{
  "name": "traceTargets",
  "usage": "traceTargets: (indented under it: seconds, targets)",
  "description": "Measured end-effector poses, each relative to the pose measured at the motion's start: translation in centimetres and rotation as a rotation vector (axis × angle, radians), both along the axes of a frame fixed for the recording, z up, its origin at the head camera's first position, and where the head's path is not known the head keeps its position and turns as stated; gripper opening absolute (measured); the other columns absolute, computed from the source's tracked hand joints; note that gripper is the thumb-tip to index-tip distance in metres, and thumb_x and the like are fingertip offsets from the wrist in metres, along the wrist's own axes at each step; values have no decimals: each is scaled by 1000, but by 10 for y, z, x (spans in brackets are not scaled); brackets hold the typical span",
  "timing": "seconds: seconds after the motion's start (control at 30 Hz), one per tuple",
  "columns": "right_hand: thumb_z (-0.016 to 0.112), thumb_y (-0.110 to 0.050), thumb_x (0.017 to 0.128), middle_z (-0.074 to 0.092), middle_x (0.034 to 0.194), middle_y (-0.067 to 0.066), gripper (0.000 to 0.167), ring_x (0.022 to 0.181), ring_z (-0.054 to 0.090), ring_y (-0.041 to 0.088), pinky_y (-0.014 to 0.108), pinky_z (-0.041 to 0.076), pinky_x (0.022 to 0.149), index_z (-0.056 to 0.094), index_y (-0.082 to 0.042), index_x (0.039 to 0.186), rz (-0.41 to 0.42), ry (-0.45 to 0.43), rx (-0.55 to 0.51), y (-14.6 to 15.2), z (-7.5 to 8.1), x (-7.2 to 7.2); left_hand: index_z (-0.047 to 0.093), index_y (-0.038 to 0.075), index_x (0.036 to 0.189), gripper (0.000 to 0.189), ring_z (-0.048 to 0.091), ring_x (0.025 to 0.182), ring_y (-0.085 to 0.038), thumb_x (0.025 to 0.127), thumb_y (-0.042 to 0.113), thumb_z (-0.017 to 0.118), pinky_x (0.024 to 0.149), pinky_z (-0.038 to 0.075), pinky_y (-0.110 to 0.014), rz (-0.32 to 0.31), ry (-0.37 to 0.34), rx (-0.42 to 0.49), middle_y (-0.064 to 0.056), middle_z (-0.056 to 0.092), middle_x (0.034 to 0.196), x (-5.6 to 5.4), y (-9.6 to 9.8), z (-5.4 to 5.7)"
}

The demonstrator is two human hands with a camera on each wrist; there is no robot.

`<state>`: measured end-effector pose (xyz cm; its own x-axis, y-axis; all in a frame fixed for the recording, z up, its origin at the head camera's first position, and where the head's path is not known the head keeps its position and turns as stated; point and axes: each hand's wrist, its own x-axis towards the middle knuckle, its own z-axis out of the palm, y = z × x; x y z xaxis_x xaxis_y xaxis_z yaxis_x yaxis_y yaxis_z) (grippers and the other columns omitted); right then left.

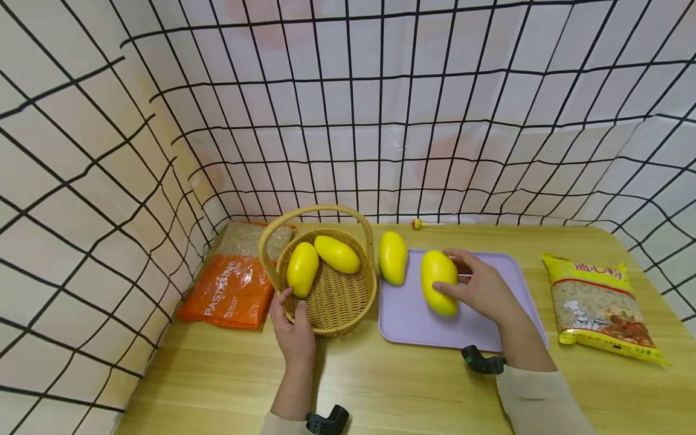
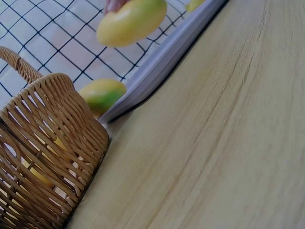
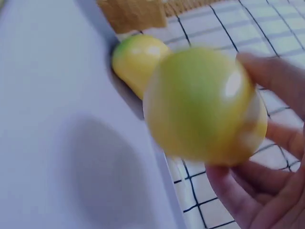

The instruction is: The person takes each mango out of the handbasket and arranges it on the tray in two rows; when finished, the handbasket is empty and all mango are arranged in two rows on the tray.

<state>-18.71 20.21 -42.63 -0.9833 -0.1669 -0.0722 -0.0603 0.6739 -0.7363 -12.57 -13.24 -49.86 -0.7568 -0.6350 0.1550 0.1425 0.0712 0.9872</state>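
My right hand grips a yellow mango between thumb and fingers. The mango hangs above the lilac tray, and in the right wrist view its shadow falls on the tray. Another mango lies at the tray's left edge, between the tray and the wicker basket. Two mangoes rest in that basket, one on the left and one at the back. My left hand holds the basket's near-left rim, its thumb over the inside; the left wrist view shows the basket's woven side but not this hand.
An orange pasta bag lies left of the basket, partly behind its upright handle. Right of the tray is a yellow macaroni bag. A small lollipop lies at the table's back edge, before the gridded cloth wall.
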Motion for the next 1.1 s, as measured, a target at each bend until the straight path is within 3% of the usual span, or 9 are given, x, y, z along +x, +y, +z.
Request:
traceTargets:
  seconds: [0.23, 0.37, 0.53, 0.73, 0.9, 1.1]
  targets:
    - [77, -56, 84, 50, 149, 24, 91, 130, 53, 41, 54, 51, 100, 35, -24, 159, -166, -56, -141, 5, 1, -21, 59, 2, 124, 30, 25, 154, -37, 94, 2, 59, 126, 16, -58, -2, -7, 8, -18, 40, 156, 0, 0, 1]
    - [77, -51, 87, 44, 154, 23, 91, 128, 53, 42, 48, 53, 96, 31, -27, 161, -217, -25, -207, 3, 1, -27, 59, 2, 125, 30, 26, 153, -38, 94, 2, 58, 126, 16, -59, -2, -4, 2, -19, 40, 156, 0, 0, 0]
    - [75, -50, 89, 39, 159, 22, 89, 121, 54, 39, 38, 51, 87, 28, -28, 162, -295, 7, -216, 1, -3, -31, 60, 3, 123, 29, 26, 154, -37, 94, 2, 58, 127, 15, -57, 1, -13, -8, -17, 41, 156, -1, 0, -2]
    - [71, -50, 92, 42, 156, 22, 83, 129, 52, 41, 54, 52, 102, 30, -29, 161, -349, -3, -236, 0, -13, -33, 60, 3, 124, 30, 26, 153, -38, 94, 2, 59, 126, 16, -58, -7, -7, -10, -18, 41, 156, -1, 0, 0]
    - [69, -54, 92, 53, 141, 22, 79, 126, 56, 38, 49, 54, 99, 37, -24, 157, -384, -21, -210, 1, -21, -30, 60, 3, 124, 30, 26, 153, -38, 94, 3, 59, 126, 17, -59, -6, -23, 17, -18, 39, 158, 0, 0, 1]
    - [66, -56, 93, 54, 140, 23, 78, 128, 57, 40, 53, 52, 103, 39, -18, 156, -390, -22, -183, 4, -30, -28, 60, 3, 124, 31, 26, 153, -38, 94, 5, 57, 125, 17, -59, -2, -25, -2, -19, 38, 157, 1, 1, 1]
